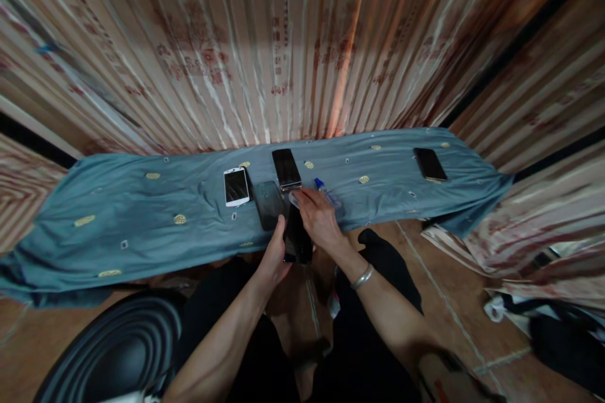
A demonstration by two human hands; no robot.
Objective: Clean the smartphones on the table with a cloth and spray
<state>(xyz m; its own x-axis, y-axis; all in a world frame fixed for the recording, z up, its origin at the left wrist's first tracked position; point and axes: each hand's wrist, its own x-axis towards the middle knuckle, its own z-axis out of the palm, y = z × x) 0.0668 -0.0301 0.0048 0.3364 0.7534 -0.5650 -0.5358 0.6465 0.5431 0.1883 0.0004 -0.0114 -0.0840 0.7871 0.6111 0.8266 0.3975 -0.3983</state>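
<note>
My left hand (275, 253) grips a black smartphone (297, 240) by its side, with the thumb along its edge. The phone is tilted over the near edge of the cloth-covered surface. My right hand (319, 215) is over the phone's far end, its fingers closed around a small pale, see-through item (293, 198) that I cannot make out. A dark phone or case (269, 204) lies just left of the held phone. Beyond it is another black phone (286, 167), and further left a white phone (236, 187) with a dark screen.
Beside my right hand lie a small blue object (319, 183) and a clear plastic piece (333, 200). Another black phone (430, 164) rests at the right on the blue-green cloth (155, 201). Curtains (250, 56) hang behind. A round black ridged object (118, 352) stands lower left.
</note>
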